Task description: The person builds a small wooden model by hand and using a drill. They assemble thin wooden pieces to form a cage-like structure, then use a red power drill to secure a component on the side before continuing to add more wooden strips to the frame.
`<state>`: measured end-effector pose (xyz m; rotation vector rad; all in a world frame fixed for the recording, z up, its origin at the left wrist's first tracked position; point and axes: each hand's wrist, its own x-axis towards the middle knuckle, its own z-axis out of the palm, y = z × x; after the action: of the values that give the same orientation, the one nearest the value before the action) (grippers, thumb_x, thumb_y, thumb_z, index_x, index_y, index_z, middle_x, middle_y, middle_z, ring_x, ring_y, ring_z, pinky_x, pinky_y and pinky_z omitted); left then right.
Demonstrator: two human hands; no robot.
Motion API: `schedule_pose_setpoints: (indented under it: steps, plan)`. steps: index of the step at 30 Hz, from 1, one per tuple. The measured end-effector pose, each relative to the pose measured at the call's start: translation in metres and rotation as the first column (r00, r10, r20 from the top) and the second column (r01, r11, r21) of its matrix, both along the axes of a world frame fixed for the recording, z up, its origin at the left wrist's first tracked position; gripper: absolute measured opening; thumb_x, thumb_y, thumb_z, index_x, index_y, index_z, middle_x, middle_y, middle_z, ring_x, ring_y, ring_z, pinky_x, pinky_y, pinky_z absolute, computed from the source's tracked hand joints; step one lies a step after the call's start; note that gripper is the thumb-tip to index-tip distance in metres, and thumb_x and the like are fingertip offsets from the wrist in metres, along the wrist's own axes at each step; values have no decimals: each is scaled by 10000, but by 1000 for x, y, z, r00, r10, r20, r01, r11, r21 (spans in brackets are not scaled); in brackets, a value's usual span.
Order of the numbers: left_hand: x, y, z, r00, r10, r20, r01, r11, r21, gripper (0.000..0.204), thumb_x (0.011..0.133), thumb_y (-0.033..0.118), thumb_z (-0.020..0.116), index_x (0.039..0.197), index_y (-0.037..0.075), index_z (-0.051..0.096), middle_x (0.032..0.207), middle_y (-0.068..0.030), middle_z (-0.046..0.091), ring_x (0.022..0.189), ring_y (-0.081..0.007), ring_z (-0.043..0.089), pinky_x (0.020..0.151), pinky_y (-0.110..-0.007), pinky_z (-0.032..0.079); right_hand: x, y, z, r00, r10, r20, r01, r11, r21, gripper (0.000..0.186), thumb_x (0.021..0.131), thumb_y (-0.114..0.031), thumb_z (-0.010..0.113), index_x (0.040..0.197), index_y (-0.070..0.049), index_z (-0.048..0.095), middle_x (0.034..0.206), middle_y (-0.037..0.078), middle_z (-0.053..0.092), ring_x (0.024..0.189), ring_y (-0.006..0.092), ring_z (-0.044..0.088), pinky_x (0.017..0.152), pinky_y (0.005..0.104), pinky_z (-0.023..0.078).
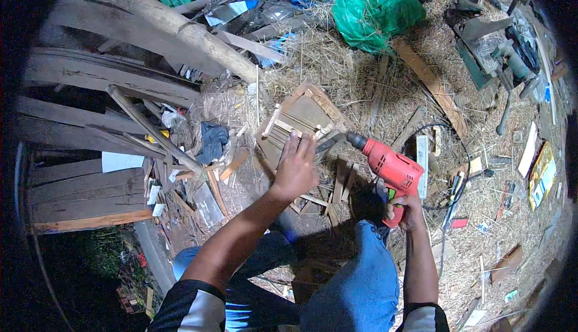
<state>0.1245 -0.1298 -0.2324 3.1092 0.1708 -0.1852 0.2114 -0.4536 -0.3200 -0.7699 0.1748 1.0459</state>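
My left hand (pixel 296 172) rests with outstretched fingers on a small wooden piece with raised strips (pixel 289 118), pressing on its near side. The thumb is hidden. My right hand (pixel 409 210) is wrapped round the handle of a red power drill (pixel 394 166). The drill lies to the right of the wooden piece, its black chuck pointing left toward the piece's right corner. Whether the tip touches the wood, I cannot tell. A dark flat shape (pixel 328 144) lies between the chuck and my left fingers, too unclear to name.
Stacked planks (pixel 108 79) and a long pole (pixel 162 22) fill the left side. A green plastic bag (pixel 373 10) lies on straw at the back. A black cable (pixel 463 151) loops right of the drill. Machinery (pixel 494 49) stands far right. Wood offcuts (pixel 340 181) litter the ground.
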Motion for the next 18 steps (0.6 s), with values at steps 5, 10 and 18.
schedule_pose_setpoints:
  steps: [5,10,18]
  plan:
    - [-1,5,8,995,24,97,-14,995,-99,715,769,172,666,1425,-61,504,1428,-304,504,1374,-498,446,1190,-550,315,-9,-25,2,994,-101,-28,101,995,-5,638,693,-109,628,1281,103,500,930,208,665,477,259,588,458,375,507]
    - [3,19,19,962,138,236,-66,955,-289,511,818,137,685,1288,-56,624,1316,-267,603,1306,-462,526,1125,-519,405,-18,-41,4,991,-130,35,134,979,-156,608,657,-189,629,1190,93,554,620,161,597,432,253,550,460,369,495]
    - [19,86,34,772,440,459,-300,888,-348,390,850,220,792,1074,-91,721,1069,-241,712,965,-404,703,870,-445,560,-17,-53,6,985,-129,-117,117,987,-107,607,632,-221,631,1161,74,586,621,157,590,453,259,536,479,366,479]
